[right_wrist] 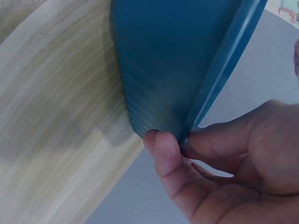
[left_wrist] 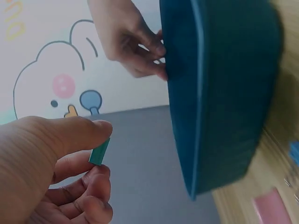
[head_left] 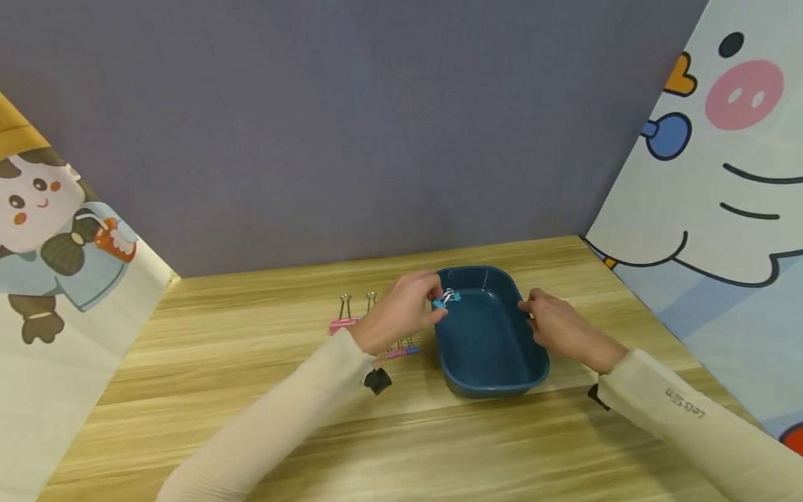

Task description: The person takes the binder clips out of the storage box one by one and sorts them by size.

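Note:
Over the left rim of a dark blue plastic tray (head_left: 486,341), my left hand (head_left: 404,307) pinches a small teal binder clip (left_wrist: 99,153) between thumb and index finger. Its silver handles show in the head view, where a second teal piece (head_left: 456,297) appears just right of the fingertips, over the tray's inside. The other fingers of that hand are loosely curled. On the opposite side, my right hand (head_left: 558,324) grips the tray's right rim, thumb at the edge and fingers against the outer wall (right_wrist: 159,70).
Left of the tray, a larger pink binder clip (head_left: 343,325) stands with its handles up, another clip (head_left: 371,298) partly hidden behind the left hand. Several small pink and blue clips (head_left: 401,352) lie nearer. A grey panel (head_left: 376,139) and cartoon-printed side walls (head_left: 740,174) enclose the wooden table (head_left: 251,390).

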A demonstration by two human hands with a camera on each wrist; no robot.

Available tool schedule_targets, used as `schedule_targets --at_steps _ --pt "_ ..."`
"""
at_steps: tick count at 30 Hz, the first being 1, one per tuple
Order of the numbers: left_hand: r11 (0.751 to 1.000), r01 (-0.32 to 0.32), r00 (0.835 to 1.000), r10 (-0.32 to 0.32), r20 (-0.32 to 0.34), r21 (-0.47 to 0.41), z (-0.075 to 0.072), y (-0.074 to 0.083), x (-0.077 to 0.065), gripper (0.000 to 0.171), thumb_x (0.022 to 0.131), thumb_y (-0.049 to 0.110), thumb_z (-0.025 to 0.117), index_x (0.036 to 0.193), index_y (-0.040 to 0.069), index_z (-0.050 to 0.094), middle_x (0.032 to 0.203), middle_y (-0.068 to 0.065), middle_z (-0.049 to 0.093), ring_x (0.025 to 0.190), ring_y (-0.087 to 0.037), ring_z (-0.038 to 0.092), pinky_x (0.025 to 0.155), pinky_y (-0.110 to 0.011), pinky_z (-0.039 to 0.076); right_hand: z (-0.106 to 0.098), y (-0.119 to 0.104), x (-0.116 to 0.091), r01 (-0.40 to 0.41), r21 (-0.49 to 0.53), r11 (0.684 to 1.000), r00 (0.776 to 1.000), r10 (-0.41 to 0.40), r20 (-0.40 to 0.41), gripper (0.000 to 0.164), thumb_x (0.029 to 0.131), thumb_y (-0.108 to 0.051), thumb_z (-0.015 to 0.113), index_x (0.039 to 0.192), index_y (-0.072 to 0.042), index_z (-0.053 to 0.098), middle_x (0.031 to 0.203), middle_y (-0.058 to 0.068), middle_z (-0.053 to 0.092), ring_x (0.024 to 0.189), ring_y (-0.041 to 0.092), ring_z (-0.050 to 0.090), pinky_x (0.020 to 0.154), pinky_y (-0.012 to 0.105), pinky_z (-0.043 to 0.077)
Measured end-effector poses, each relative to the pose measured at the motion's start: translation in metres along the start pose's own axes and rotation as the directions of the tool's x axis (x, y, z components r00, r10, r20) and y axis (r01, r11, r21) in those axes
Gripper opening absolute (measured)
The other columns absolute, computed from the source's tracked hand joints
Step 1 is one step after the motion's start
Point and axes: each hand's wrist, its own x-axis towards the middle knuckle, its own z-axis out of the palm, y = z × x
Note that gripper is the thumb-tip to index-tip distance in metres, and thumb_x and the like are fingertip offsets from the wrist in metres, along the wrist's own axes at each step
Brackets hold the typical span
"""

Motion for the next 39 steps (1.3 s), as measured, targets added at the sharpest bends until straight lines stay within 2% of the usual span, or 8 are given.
schedule_targets --at_steps 7,14,17,22,25,28,32,39 --pt "0.999 0.051 0.997 -0.05 -0.06 0.018 -0.01 -0.023 -0.032 0.016 0.08 0.012 0.076 0.08 0.011 0.06 0.08 0.002 0.057 0.065 -0.011 0.051 0.056 -0.023 0.044 0.001 0.0 0.001 0.002 -0.001 1.0 1.0 -0.002 0.01 0.032 0.082 0.009 0.062 0.113 0.018 0.059 0.09 0.016 0.051 0.074 0.026 0.056 0.061 0.033 0.047" --pt "0.99 0.116 0.993 -0.114 -0.028 0.081 -0.014 -0.049 -0.064 0.015 0.079 0.011 0.076 0.076 0.012 0.062 0.076 0.002 0.058 0.066 -0.008 0.05 0.061 -0.025 0.046 0.001 0.001 0.001 -0.01 0.011 1.0 1.0 0.01 0.02 0.032 0.082 0.01 0.061 0.113 0.018 0.058 0.092 0.019 0.052 0.076 0.029 0.057 0.059 0.03 0.044" --pt "0.983 0.176 0.984 -0.177 0.01 0.052 -0.012 -0.061 -0.076 0.017 0.078 0.008 0.075 0.072 0.013 0.06 0.071 0.005 0.056 0.057 -0.005 0.046 0.056 -0.024 0.044 0.001 0.001 0.002 -0.012 0.013 1.0 1.0 0.011 0.023 0.031 0.083 0.01 0.061 0.113 0.018 0.058 0.091 0.018 0.051 0.077 0.029 0.057 0.06 0.031 0.046" --pt "0.959 0.281 0.959 -0.282 0.027 0.017 -0.005 -0.081 -0.092 0.021 0.076 0.005 0.073 0.067 0.012 0.055 0.061 0.003 0.049 0.045 -0.005 0.033 0.044 -0.022 0.032 0.001 0.002 0.001 -0.009 0.013 1.0 1.0 0.009 0.023 0.031 0.083 0.009 0.061 0.113 0.019 0.058 0.092 0.018 0.052 0.079 0.031 0.059 0.062 0.033 0.048" --pt "0.949 0.312 0.949 -0.313 0.026 0.038 0.001 -0.091 -0.099 0.019 0.076 0.004 0.074 0.069 0.01 0.057 0.065 0.002 0.051 0.048 -0.005 0.035 0.045 -0.022 0.033 0.0 0.003 0.001 0.001 0.012 1.0 1.0 -0.001 0.019 0.032 0.082 0.009 0.061 0.113 0.018 0.058 0.092 0.018 0.052 0.078 0.03 0.058 0.062 0.034 0.048" --pt "0.943 0.327 0.943 -0.329 0.038 0.056 0.007 -0.095 -0.105 0.014 0.076 0.005 0.074 0.076 0.008 0.061 0.071 0.002 0.057 0.051 -0.007 0.042 0.048 -0.023 0.038 -0.001 0.003 0.0 0.005 0.012 1.0 1.0 -0.005 0.016 0.032 0.082 0.009 0.061 0.113 0.019 0.058 0.092 0.017 0.052 0.077 0.028 0.058 0.062 0.034 0.048" --pt "0.942 0.331 0.941 -0.334 0.049 0.06 0.017 -0.092 -0.108 0.014 0.077 0.007 0.076 0.082 0.006 0.063 0.076 0.0 0.06 0.054 -0.008 0.048 0.051 -0.024 0.044 -0.001 0.004 0.0 -0.003 0.018 1.0 1.0 0.002 0.014 0.032 0.083 0.009 0.061 0.113 0.019 0.057 0.093 0.018 0.052 0.081 0.031 0.058 0.063 0.034 0.049" --pt "0.932 0.353 0.933 -0.357 0.049 0.085 0.025 -0.089 -0.105 0.013 0.081 0.014 0.075 0.082 0.006 0.065 0.078 -0.001 0.061 0.058 -0.007 0.05 0.053 -0.021 0.045 0.001 0.003 0.002 -0.002 0.026 1.0 1.0 0.002 0.021 0.032 0.082 0.01 0.061 0.113 0.019 0.057 0.092 0.018 0.052 0.079 0.029 0.058 0.062 0.033 0.048"
